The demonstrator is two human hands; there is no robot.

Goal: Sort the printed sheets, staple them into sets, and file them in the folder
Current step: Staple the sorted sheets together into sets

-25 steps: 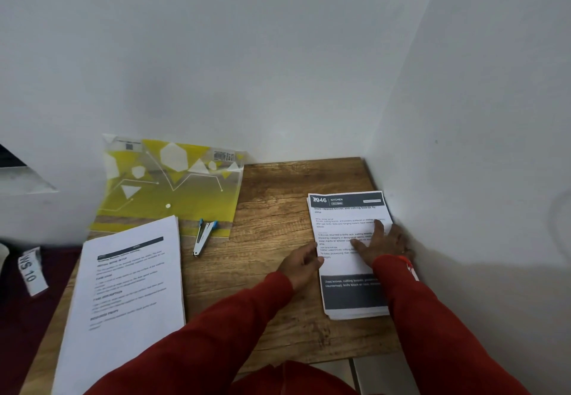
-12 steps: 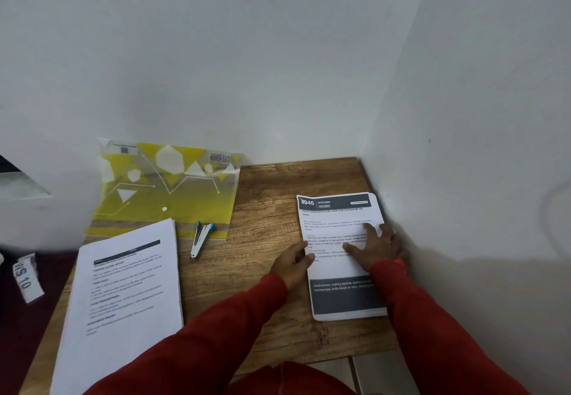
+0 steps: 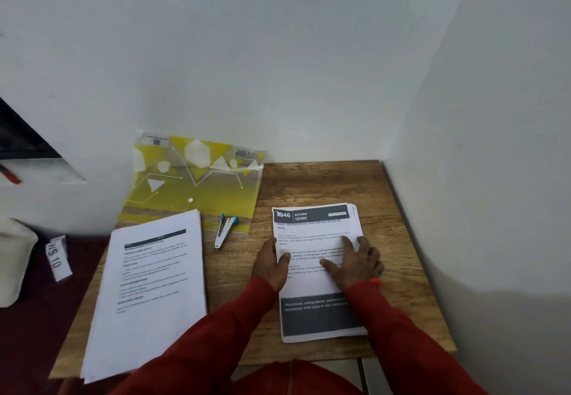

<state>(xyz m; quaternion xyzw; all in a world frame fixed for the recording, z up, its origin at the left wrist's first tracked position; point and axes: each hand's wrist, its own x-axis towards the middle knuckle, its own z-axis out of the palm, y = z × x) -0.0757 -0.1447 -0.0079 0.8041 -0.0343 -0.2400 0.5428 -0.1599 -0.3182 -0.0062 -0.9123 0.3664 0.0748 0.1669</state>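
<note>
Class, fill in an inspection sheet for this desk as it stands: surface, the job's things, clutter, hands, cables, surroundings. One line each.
Surface: wooden table set into a wall corner.
Job's things: right paper stack, top sheet headed KITCHEN, far edges fanned; left paper stack overhanging the near edge; blue stapler lying between the stacks; yellow folder propped against the wall.
Clutter: nothing seen.
Hands: left hand at the right stack's left edge; right hand flat on it, fingers spread.
Cables: nothing seen.
Surroundings: white walls; tag reading WS 10 left of the table.

Wooden table (image 3: 324, 184) against white corner walls (image 3: 278, 54)
</note>
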